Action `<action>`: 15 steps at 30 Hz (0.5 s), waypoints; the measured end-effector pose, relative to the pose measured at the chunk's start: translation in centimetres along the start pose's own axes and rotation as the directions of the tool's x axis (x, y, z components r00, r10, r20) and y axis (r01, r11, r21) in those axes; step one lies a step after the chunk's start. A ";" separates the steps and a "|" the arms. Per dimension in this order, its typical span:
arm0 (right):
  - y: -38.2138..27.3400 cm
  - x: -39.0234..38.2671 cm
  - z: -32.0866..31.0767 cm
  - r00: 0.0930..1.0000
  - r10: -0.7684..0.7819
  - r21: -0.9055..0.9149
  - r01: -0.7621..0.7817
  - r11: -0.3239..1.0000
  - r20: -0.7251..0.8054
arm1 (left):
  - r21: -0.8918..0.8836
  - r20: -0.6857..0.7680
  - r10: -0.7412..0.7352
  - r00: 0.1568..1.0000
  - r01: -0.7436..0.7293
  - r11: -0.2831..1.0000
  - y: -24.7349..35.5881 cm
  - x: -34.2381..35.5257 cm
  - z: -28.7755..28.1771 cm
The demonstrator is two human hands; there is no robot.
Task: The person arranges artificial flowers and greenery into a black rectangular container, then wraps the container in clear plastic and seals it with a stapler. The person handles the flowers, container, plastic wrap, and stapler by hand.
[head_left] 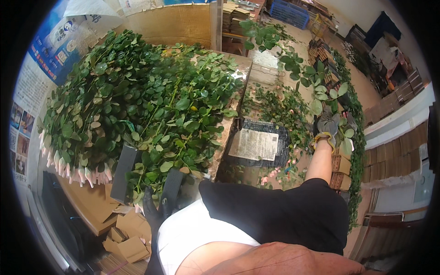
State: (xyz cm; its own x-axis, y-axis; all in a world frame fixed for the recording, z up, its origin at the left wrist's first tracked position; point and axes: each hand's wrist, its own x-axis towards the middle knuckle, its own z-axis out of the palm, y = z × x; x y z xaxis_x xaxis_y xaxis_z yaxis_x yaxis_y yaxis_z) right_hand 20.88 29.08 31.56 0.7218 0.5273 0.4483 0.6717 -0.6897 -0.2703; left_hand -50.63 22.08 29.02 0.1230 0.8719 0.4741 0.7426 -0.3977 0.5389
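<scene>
My right hand (327,124), in a grey glove with a yellow cuff, reaches out to the right. It is closed round a leafy green rose stem (316,94) that extends up and away to the left. My left hand (155,205), in a black glove, is low beside the table's near edge with its fingers apart, between two dark grey blocks (124,174). Just beyond it lies a big heap of leafy rose stems (178,110) on the table. Pale pink rose buds (82,172), in white sleeves, hang over the heap's left end.
Cardboard pieces (133,245) lie below the table on the left. A black package with a white label (254,144) lies beyond my body, among scattered stems and pink blooms (270,176). A blue crate (288,14) stands at the back. Flattened cartons (396,158) are stacked right.
</scene>
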 end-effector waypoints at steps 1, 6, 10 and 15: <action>0.4 0.0 0.0 1.000 0.003 0.000 -0.003 1.000 0.002 | 0.030 -0.010 0.055 0.998 -0.054 0.998 0.3 0.2 0.2; 1.8 0.0 0.2 1.000 -0.007 -0.010 0.007 1.000 0.006 | 0.023 0.018 -0.003 1.000 0.003 1.000 2.7 0.7 0.3; 2.9 0.3 0.6 1.000 -0.018 -0.014 0.018 1.000 0.007 | 0.030 0.056 -0.061 0.997 0.059 0.998 3.6 1.2 -0.1; 3.3 0.8 1.7 0.999 -0.048 -0.023 0.049 0.999 0.009 | 0.201 0.069 -0.003 0.998 -0.011 0.979 2.3 0.4 -0.2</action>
State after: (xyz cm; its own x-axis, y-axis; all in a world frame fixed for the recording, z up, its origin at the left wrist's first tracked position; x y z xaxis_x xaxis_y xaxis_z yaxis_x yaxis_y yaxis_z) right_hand 23.90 28.07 29.55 0.6899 0.5643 0.4534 0.7020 -0.6745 -0.2287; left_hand -49.01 21.45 30.65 0.1661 0.8908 0.4231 0.8585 -0.3417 0.3824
